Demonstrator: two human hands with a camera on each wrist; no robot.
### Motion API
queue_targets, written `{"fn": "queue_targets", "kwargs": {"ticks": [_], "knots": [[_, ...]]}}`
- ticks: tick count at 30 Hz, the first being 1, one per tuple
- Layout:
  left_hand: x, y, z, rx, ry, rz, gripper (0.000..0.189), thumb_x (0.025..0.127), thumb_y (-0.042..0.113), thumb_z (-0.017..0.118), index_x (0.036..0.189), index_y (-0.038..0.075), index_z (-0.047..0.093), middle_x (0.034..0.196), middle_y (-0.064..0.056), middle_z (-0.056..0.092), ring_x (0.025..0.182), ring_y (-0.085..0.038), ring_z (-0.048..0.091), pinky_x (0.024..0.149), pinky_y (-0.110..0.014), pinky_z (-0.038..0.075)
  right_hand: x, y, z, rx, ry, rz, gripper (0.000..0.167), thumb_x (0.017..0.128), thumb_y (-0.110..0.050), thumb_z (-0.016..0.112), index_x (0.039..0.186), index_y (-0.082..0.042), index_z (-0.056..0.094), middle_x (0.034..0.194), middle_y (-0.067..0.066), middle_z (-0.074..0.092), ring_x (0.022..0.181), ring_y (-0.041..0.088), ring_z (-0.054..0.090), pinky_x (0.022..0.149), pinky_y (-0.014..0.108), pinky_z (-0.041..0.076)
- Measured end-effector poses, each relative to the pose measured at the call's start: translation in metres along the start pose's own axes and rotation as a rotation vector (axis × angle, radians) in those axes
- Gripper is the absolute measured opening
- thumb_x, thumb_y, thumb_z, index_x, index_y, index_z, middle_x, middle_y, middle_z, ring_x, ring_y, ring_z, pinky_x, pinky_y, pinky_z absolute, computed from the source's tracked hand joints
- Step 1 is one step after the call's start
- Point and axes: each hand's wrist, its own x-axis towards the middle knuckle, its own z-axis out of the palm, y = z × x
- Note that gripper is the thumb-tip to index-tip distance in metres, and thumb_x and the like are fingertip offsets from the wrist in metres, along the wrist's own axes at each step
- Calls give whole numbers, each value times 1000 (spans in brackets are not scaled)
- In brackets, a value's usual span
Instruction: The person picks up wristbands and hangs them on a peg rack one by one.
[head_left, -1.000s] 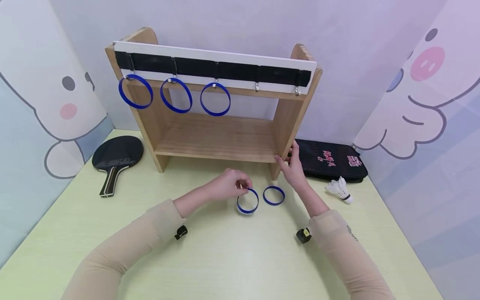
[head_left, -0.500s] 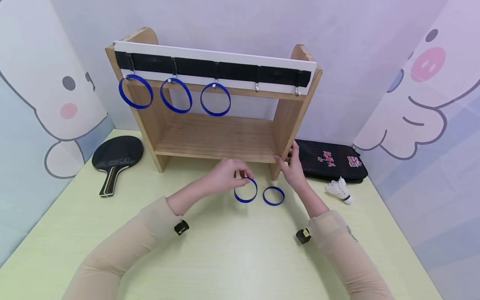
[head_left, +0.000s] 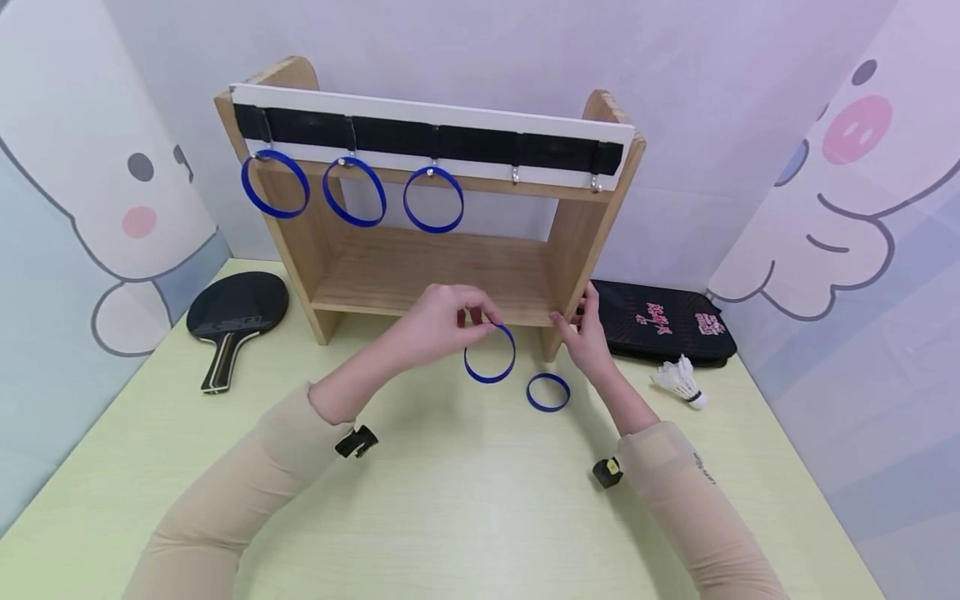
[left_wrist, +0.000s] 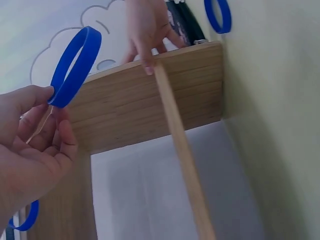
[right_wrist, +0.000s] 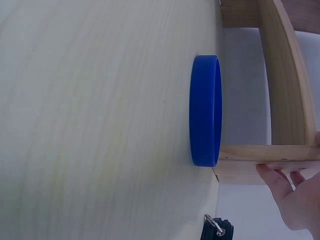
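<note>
The left hand pinches a blue ring between thumb and fingers, raised above the counter, before the wooden rack. The right hand grips the side panel of this rack, though its farther fingers are partly hidden and I cannot tell exactly how they bend. Another ring lies on the counter nearby.
</note>
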Motion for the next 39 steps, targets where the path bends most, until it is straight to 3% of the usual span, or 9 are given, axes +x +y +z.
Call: {"fn": "queue_targets", "kwargs": {"ticks": [9, 16, 20, 27, 34, 39], "knots": [[2, 21, -16, -9, 35, -6, 7, 85, 11, 70, 92, 12, 71, 84, 4, 68, 76, -11, 58, 63, -26, 50, 0, 0, -1, -13, 3, 14, 72, 94, -17, 57, 147, -31, 11, 130, 19, 37, 99, 34, 54, 74, 45, 53], [3, 34, -28, -1, 108, 56, 8, 85, 12, 71, 93, 10, 71, 86, 4, 68, 78, -9, 58, 63, -25, 49, -13, -39, -4, 6, -31, 27, 69, 95, -9, 54, 148, -15, 10, 131, 29, 34, 101, 40, 52, 79, 53, 52], [5, 40, -36, -24, 170, 87, 10, 85, 12, 71, 94, 9, 71, 85, 4, 67, 75, -8, 56, 63, -24, 48, -13, -39, -5, 9, -35, 30, 69, 95, -10, 54, 148, -15, 10, 131, 29, 34, 102, 40, 52, 80, 55, 51], [7, 55, -49, -95, 274, 88, 12, 83, 12, 72, 94, 8, 70, 87, 1, 68, 75, -8, 58, 65, -24, 51, -11, -34, -5, 8, -37, 22, 70, 95, -10, 54, 148, -14, 8, 131, 29, 33, 103, 42, 52, 78, 55, 52], [14, 63, -57, -199, 387, 63, 16, 84, 15, 72, 97, 6, 70, 90, -3, 69, 80, -10, 61, 71, -23, 53, -2, -5, -3, 12, -20, 46, 72, 95, -19, 57, 147, -32, 9, 132, 22, 35, 105, 38, 53, 78, 51, 53], [21, 66, -61, -251, 511, 62, 18, 83, 16, 73, 97, 4, 70, 89, -6, 69, 79, -12, 61, 71, -22, 52, -1, -1, -1, 2, -2, 23, 72, 94, -18, 57, 147, -33, 11, 129, 20, 37, 101, 36, 54, 74, 49, 54]]}}
